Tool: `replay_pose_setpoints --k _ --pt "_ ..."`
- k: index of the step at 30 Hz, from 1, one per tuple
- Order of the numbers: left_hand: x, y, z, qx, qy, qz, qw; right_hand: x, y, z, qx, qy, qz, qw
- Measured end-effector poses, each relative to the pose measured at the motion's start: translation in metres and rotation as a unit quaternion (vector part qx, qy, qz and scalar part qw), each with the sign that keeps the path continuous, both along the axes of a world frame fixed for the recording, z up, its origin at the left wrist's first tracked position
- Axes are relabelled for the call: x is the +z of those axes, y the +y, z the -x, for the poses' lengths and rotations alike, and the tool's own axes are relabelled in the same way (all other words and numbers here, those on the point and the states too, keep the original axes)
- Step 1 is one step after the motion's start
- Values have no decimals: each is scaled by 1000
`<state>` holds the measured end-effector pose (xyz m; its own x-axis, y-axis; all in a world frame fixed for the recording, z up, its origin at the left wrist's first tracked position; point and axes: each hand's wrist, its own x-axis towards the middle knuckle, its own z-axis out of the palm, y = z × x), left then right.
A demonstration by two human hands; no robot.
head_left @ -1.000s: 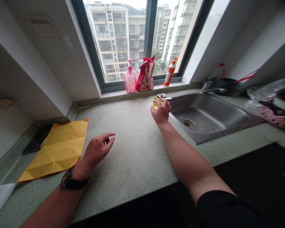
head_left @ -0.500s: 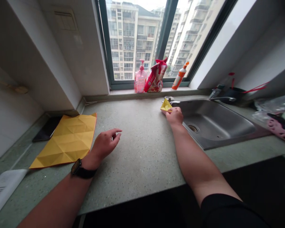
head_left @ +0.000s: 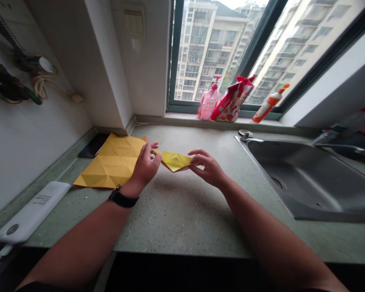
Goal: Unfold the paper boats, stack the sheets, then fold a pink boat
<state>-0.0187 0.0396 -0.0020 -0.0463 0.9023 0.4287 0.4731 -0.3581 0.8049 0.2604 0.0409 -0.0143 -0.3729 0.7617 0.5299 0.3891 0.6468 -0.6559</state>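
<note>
A small folded yellow paper (head_left: 173,161) hangs in the air above the speckled green countertop (head_left: 182,219), held between my two hands. My left hand (head_left: 145,165) pinches its left corner, and its back edge lies close to a larger creased yellow-orange paper (head_left: 109,162). My right hand (head_left: 208,168) holds the right corner with its fingertips. A black watch (head_left: 123,198) sits on my left wrist. The larger sheet lies flat on the counter, with fold lines across it.
A black phone (head_left: 93,145) lies partly under the larger sheet. A white power bank (head_left: 32,213) with a cable sits by the wall. To the right is a steel sink (head_left: 310,180) with a tap (head_left: 340,146). Pink, red and orange packages (head_left: 231,101) stand on the windowsill.
The small yellow paper has moved from beside the sink to the middle, and my left hand has taken hold of it alongside my right. The view has turned left.
</note>
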Motion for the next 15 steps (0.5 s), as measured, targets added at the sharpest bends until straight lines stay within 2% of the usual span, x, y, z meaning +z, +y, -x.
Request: replay_pose_setpoints --k 4,15 --pt "0 0 -3 -41 -19 51 998 1 3 -4 7 -1 24 1000" --pt "0 -1 -4 -48 -23 41 998 5 2 -4 26 5 21 999"
